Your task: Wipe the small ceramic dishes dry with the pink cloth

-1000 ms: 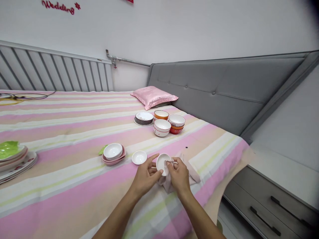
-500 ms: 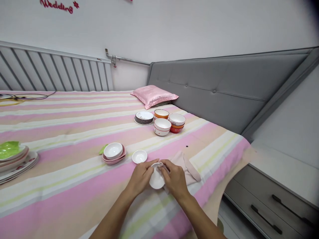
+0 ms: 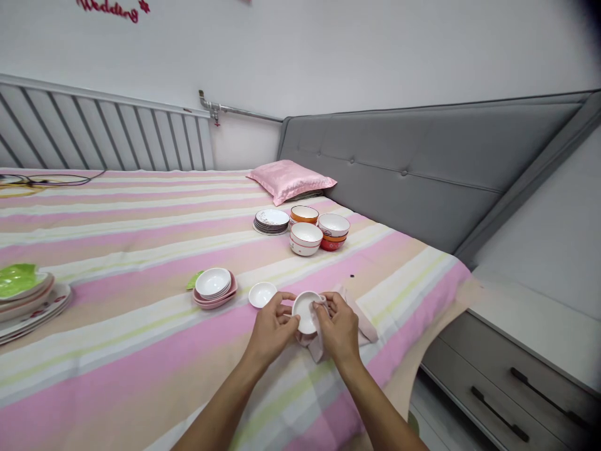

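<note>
A small white bowl [image 3: 305, 311] is held above the striped bedspread, its inside facing me. My left hand [image 3: 273, 329] grips its left rim between thumb and fingers. At the right rim, my right hand [image 3: 339, 327] pinches a pale pink cloth [image 3: 317, 341] against the bowl, with the thumb over the inner edge. More of the cloth lies on the bed behind and right of that hand. Just beyond my left fingers rests another small white bowl [image 3: 262, 294]. Farther left, several white bowls [image 3: 213, 283] are stacked on pink dishes [image 3: 220, 302].
Stacked larger bowls [image 3: 306, 239] and dark-edged plates [image 3: 271, 220] stand farther back, before a pink pillow [image 3: 290, 180]. Leaf-shaped green dishes [image 3: 19, 280] top a plate stack at far left. A grey headboard [image 3: 399, 175] and a drawer cabinet [image 3: 507, 369] line the right.
The held bowl has been raised and turned slightly to the right. My left fingers have shifted to its left side, and the cloth now shows in my right hand at the rim.
</note>
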`<state>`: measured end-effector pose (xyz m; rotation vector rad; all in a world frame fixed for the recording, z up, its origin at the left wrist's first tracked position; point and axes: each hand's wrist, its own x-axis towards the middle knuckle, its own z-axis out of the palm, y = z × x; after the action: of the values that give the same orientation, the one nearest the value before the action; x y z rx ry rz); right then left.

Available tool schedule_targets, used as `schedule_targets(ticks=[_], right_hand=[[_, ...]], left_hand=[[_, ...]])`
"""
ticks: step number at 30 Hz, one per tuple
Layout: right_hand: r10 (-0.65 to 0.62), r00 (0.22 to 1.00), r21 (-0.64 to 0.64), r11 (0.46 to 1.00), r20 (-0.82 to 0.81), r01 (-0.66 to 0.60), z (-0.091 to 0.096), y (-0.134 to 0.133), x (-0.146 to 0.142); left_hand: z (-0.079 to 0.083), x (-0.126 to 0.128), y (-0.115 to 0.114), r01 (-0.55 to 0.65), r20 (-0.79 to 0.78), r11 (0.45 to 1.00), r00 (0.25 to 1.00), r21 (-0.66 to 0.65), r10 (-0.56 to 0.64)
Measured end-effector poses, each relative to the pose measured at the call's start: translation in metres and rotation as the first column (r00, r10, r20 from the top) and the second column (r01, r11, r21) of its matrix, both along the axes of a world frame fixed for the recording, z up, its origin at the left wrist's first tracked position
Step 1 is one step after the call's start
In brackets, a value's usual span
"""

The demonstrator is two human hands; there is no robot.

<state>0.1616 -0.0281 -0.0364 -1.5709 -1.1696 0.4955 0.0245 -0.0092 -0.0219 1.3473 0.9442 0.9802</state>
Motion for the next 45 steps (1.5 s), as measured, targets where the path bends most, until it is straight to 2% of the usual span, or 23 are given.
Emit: schedule_targets(ticks=[7,11,14,17,19,22,27,33,38,45], right_hand=[[0.061,0.989,0.038,0.997,0.132,-0.066,0.006,-0.007,-0.003],[0.106,0.985,0.042,0.993,0.138,-0.112,0.009,-0.008,-0.006],[0.112,0.993,0.095,0.989,0.032,-0.115,0.010,-0.006,-0.006],[0.068,0.991,0.149,0.988,-0.114,-0.051,0.009,-0.002,0.000],[0.031,0.983,0.143,0.990,-0.181,-0.005,0.009,0.001,0.006],[-0.025,0.966,0.106,0.993,-0.259,0.054,0.006,0.005,0.018],[-0.088,0.918,0.097,0.986,-0.386,0.135,-0.001,0.012,0.034],[-0.121,0.906,0.062,0.985,-0.406,0.159,-0.004,0.012,0.041],[-0.101,0.910,0.065,0.988,-0.402,0.139,-0.004,0.011,0.040],[-0.085,0.916,0.088,0.988,-0.392,0.130,-0.005,0.012,0.041]], left_hand=[[0.006,-0.007,0.003,0.031,-0.077,0.998,0.997,0.060,-0.026],[0.009,-0.014,0.007,0.068,-0.087,0.998,0.994,0.011,-0.067],[0.011,-0.025,0.015,-0.028,-0.098,0.998,0.995,-0.051,0.023],[0.010,-0.040,0.026,-0.224,-0.095,0.974,0.971,-0.034,0.220],[0.007,-0.050,0.032,-0.350,-0.092,0.937,0.933,0.000,0.349],[-0.002,-0.057,0.041,-0.440,-0.108,0.898,0.892,0.028,0.440],[-0.024,-0.056,0.053,-0.468,-0.173,0.884,0.869,0.014,0.463],[-0.048,-0.057,0.060,-0.519,-0.255,0.851,0.815,0.077,0.520],[-0.053,-0.054,0.058,-0.526,-0.315,0.842,0.785,0.118,0.534],[-0.050,-0.050,0.058,-0.506,-0.380,0.843,0.755,0.180,0.534]])
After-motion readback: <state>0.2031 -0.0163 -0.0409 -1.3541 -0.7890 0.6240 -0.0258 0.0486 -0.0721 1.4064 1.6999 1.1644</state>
